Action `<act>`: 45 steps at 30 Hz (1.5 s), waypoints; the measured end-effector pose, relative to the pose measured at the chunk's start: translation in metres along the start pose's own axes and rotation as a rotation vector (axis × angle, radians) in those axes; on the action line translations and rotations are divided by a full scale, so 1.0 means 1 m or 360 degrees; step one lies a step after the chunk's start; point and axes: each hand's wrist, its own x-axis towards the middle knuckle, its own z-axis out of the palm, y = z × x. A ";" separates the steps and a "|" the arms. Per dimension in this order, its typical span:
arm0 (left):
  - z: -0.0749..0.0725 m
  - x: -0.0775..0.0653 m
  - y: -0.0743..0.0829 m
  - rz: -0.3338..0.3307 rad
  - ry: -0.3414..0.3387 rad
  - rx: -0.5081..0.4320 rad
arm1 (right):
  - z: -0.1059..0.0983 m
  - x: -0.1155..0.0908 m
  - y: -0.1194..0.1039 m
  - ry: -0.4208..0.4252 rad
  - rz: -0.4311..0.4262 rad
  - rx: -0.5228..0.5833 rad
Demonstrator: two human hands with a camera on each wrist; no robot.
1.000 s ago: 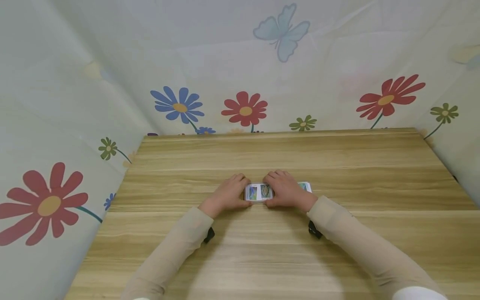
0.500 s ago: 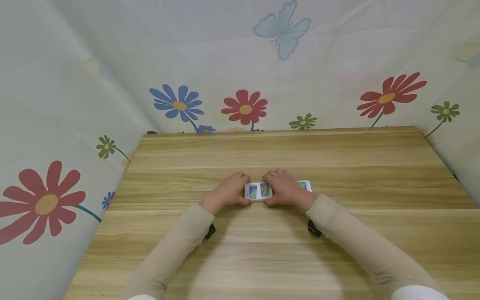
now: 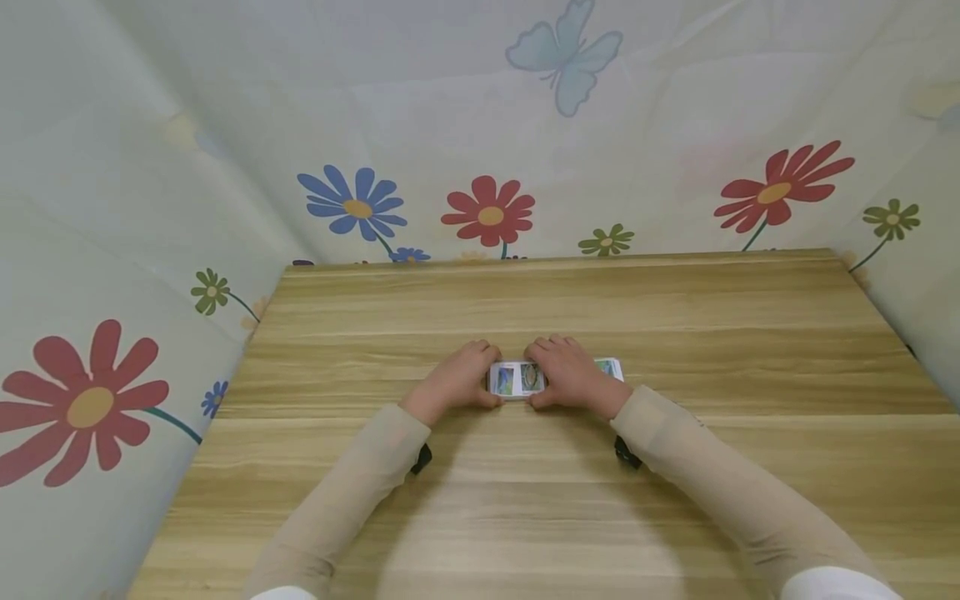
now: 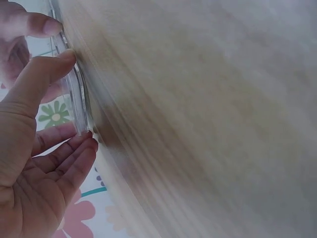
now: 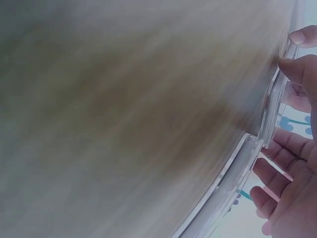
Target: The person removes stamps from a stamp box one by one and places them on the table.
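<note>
A flat, clear-edged plastic case (image 3: 506, 382) with small pictures on its white top lies between the two hands on the table. My left hand (image 3: 454, 381) holds its left end, thumb on the near edge and fingers at the far side. From the other end my right hand (image 3: 572, 377) grips it the same way and covers part of the top. A second, similar case (image 3: 610, 368) shows partly behind the right hand. In the right wrist view this second case (image 5: 218, 191) meets the end of the held case (image 5: 273, 104).
The wood-grain table (image 3: 525, 500) extends on all sides of the hands. White cloth (image 3: 420, 100) printed with flowers and a butterfly hangs at the back and both sides. Dark straps (image 3: 627, 452) show under the sleeves.
The head view has tilted slightly, so the backdrop flowers sit a little higher. Both hands and the two cases hold the same places on the table.
</note>
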 end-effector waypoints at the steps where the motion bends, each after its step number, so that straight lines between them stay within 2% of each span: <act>1: 0.000 0.000 0.000 0.0002 0.0004 -0.0007 | 0.000 0.000 0.000 -0.0001 -0.0001 -0.0007; 17: 0.000 0.000 -0.001 0.0025 0.0028 -0.0049 | -0.003 0.002 -0.002 -0.0010 -0.0013 -0.0001; 34: -0.004 0.001 0.002 0.0000 -0.0007 -0.0071 | -0.004 0.002 -0.002 0.0012 -0.0019 0.0073; 45: -0.002 0.003 0.002 -0.0007 -0.0016 -0.0036 | -0.002 0.005 0.000 -0.0007 -0.0022 0.0059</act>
